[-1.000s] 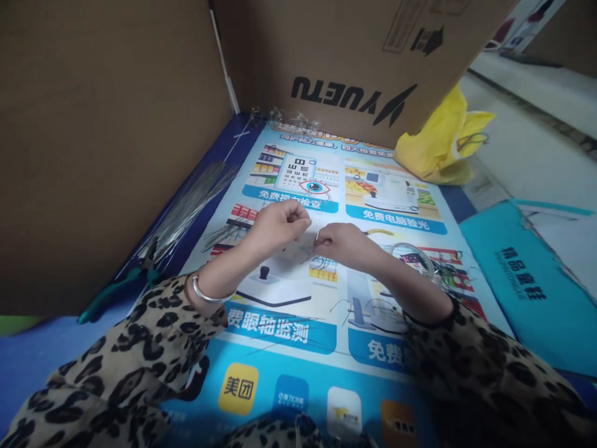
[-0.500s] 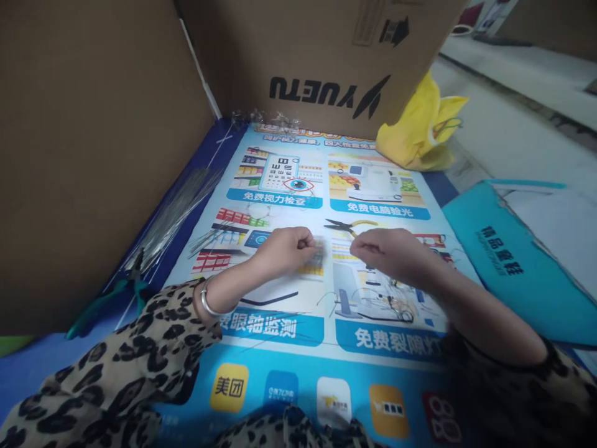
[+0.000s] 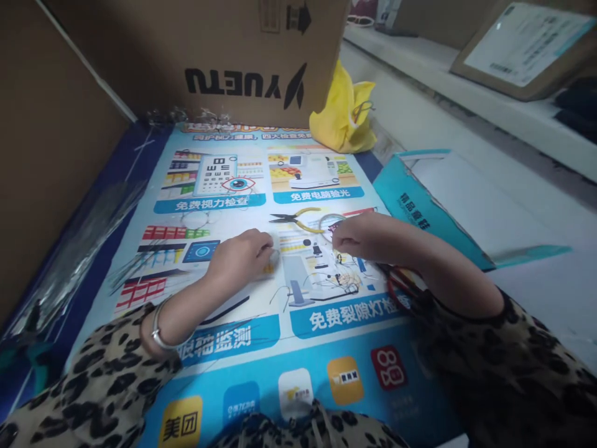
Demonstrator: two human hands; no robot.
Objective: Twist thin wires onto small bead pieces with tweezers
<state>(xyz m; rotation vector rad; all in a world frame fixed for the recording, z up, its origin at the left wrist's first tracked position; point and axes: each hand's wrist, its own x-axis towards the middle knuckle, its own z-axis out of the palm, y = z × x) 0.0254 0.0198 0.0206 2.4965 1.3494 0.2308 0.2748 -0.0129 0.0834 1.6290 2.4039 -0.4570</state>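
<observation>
My left hand (image 3: 240, 258), with a silver bangle at the wrist, is closed in a pinch above the poster (image 3: 275, 224); what it holds is too small to make out. To its right, my right hand (image 3: 361, 235) is also closed, its fingertips near a pale ring-shaped item, and its grip is hidden. Yellow-handled pliers (image 3: 293, 218) lie between and beyond the hands. Loose thin wires (image 3: 342, 283) lie on the poster below my right hand. Red-handled scissors (image 3: 401, 283) are partly covered by my right forearm.
A large carton (image 3: 233, 56) stands behind the poster, another at the left. A yellow bag (image 3: 345, 115) and a teal box (image 3: 420, 211) are at the right. Wire bundles (image 3: 74, 249) and green-handled pliers (image 3: 35, 348) lie at the left.
The view has turned right, so everything shifts left in the picture. The red-handled scissors and a pale ring now show near my right hand. Both hands remain closed.
</observation>
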